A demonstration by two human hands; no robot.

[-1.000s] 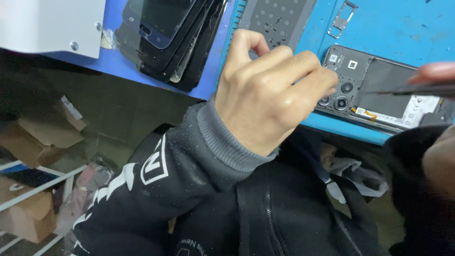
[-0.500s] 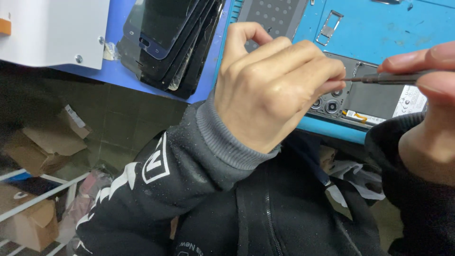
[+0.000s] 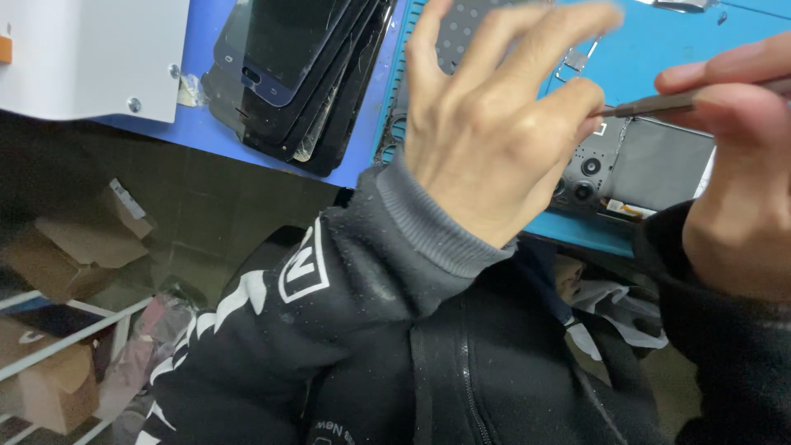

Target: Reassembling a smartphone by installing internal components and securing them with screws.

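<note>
Blue desk (image 3: 206, 124) up top, teal repair mat (image 3: 700, 49) laid over it, dark floor and cardboard boxes (image 3: 58, 264) below the edge. Stack of cracked phone screens (image 3: 288, 74) leaning at the desk's left, white box (image 3: 82, 49) beside it. Opened phone (image 3: 651, 165) lying on the mat near the front edge, camera lenses showing. Left hand (image 3: 494, 132) hovering over the phone, fingers spread and loose, grip released, blurred at the tips. Right hand (image 3: 741, 165) pinching a thin metal tool (image 3: 659, 103), grip grasping it, tip pointing left just above the phone. Small metal frame (image 3: 577, 62) resting farther back on the mat.
</note>
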